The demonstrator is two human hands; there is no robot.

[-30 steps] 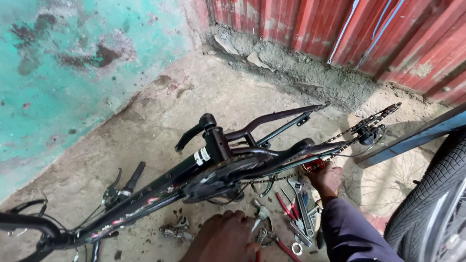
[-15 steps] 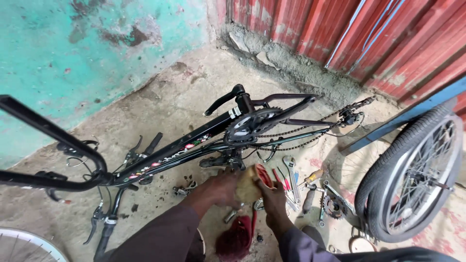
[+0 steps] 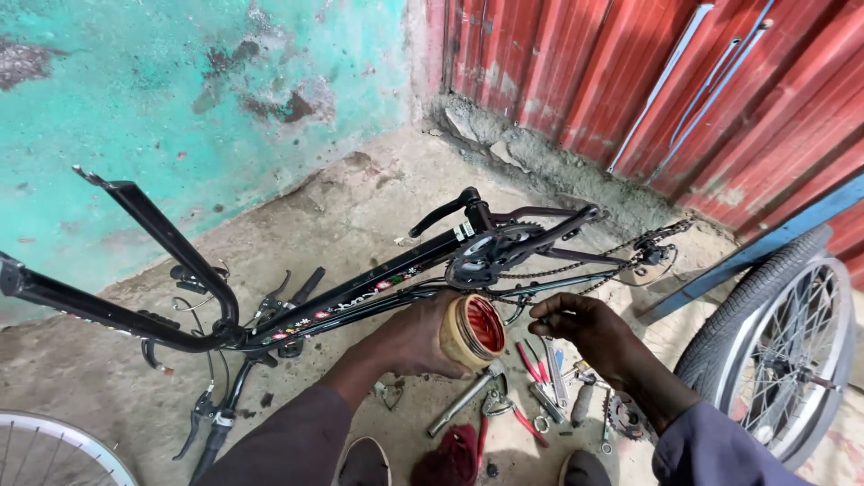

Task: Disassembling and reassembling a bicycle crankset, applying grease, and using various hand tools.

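Left hand (image 3: 416, 340) reaches forward from a dark sleeve, fingers (image 3: 450, 355) curled in a full wrap, knuckles up; right hand (image 3: 585, 326) extends inward at similar height, wrist bent, fingers (image 3: 549, 310) pinched together, pointing left.

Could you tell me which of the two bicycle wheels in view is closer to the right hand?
The wheel leaning at the right edge, beside the right hand; the other wheel lies in the bottom-left corner.

The bicycle frame (image 3: 378, 292) lies upside down on the floor (image 3: 360, 198). Just in front of it the left hand (image 3: 418, 337) holds a jar (image 3: 472, 330); the right hand (image 3: 589, 328) is right of the jar. Tools (image 3: 531, 396) lie on the floor below the jar, and a wheel (image 3: 783, 342) stands right of the frame.
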